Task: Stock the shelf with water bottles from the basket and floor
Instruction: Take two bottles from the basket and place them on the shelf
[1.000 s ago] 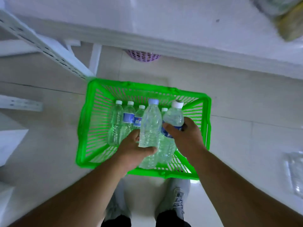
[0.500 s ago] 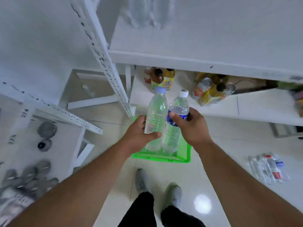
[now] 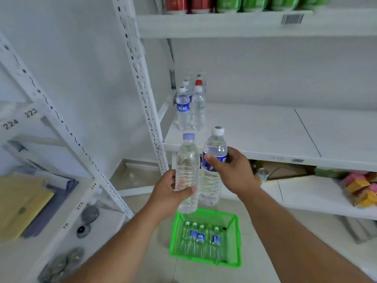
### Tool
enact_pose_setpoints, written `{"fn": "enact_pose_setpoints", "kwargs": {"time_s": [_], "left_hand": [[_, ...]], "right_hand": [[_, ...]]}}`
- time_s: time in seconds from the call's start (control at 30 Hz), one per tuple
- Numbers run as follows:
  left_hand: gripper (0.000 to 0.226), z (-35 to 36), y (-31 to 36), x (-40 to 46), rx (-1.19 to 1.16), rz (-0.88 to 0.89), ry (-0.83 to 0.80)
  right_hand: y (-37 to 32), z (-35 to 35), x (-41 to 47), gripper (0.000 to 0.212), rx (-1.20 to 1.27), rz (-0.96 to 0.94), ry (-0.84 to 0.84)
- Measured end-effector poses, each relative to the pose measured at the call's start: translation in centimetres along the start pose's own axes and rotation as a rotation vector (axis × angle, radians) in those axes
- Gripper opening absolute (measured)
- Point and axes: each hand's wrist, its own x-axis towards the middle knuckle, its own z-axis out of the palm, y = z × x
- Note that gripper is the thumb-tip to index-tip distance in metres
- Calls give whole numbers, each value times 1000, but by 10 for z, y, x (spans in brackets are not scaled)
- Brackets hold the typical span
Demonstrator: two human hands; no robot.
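Head view: green basket (image 3: 234, 240) (floor) with perhaps five bottles (image 3: 201, 240)

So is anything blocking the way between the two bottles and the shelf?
Nothing visible. The bottle in the left hand and the one in the right hand face bare shelf; the bottles already standing there sit at its back left corner.

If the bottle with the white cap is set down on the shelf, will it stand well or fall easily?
The bottle in the right hand looks full, so probably heavy and steady. It is tall and narrow, so a bump on the shelf may tip it. Its thin ribbed sides likely give slightly when squeezed.
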Motion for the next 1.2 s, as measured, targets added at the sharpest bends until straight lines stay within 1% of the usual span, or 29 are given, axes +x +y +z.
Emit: {"fn": "enact_pose_setpoints", "kwargs": {"time_s": [0.17,0.33,0.47,0.63,0.87,1.03,1.2], "left_hand": [[47,-4,19,-24,-11,49,12],[42,-15,31,-38,-26,84,11],[41,-32,33,-42,-18,102,10],[41,-56,29,-40,-40,123,-10],[42,-80,28,-33,-33,135,30],[40,-78,30,-11,-39,134,40],[42,-60,32,23,-41,132,53]], "right_hand": [[-29,-13,-16,28,-14,-37,14],[-48,-8,-26,29,-24,-60,17],[-61,5,-33,37,-54,-63,54],[-78,24,-37,29,-81,-98,78],[-95,39,-35,28,-113,-110,104],[-95,38,-15,23,-120,-121,88],[-82,28,22,19,-111,-133,58]]}}
